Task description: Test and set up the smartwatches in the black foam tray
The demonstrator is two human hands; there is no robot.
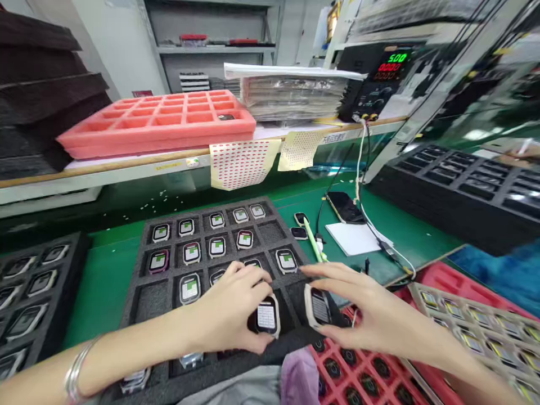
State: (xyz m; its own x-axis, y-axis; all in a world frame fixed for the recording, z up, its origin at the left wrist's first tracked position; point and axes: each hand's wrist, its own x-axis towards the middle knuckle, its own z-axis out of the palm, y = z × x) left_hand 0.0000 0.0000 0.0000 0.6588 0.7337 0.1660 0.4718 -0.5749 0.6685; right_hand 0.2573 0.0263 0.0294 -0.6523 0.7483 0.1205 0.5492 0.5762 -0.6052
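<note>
My left hand (232, 306) is closed around a small smartwatch body (267, 316) with a lit screen, held just above the black foam tray (139, 301). My right hand (363, 306) grips a second watch body (318, 306) on edge, close beside the first. The tray's pockets hold several more watch bodies (217, 246) with green and white screens. A silver bracelet (78, 368) circles my left wrist.
A red tray (447, 281) of parts lies at the lower right, another black tray (25, 292) at the left. On the green mat are a phone (345, 207), white pad, green pen and cables. A pink foam tray (160, 121) and power supply (373, 81) sit on the shelf.
</note>
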